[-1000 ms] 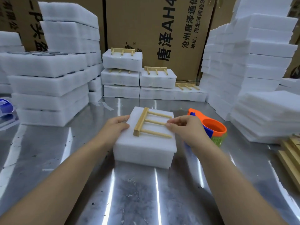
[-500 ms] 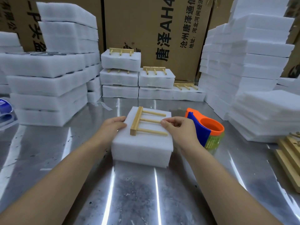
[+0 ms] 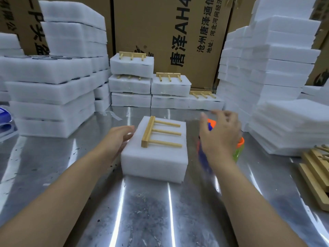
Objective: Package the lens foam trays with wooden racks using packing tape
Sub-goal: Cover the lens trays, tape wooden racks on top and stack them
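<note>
A white foam tray stack (image 3: pixel 156 157) lies on the metal table (image 3: pixel 146 211) in front of me. On top of it rests a wooden rack (image 3: pixel 160 133) with three pegs pointing right. My left hand (image 3: pixel 118 138) touches the stack's left side with relaxed fingers. My right hand (image 3: pixel 219 134) hovers to the right of the stack, blurred, fingers loosely curled and holding nothing. Behind it stands the orange and blue packing tape dispenser (image 3: pixel 239 143), mostly hidden by the hand.
Tall foam stacks stand at left (image 3: pixel 49 90) and right (image 3: pixel 277 68). Taped bundles with racks (image 3: pixel 151 84) sit at the back against cardboard boxes (image 3: pixel 178 32). Loose wooden racks (image 3: pixel 315 172) lie at the right table edge.
My right hand has let go of the rack's pegs and moved right, over the tape dispenser. My left hand stays at the stack's left side.
</note>
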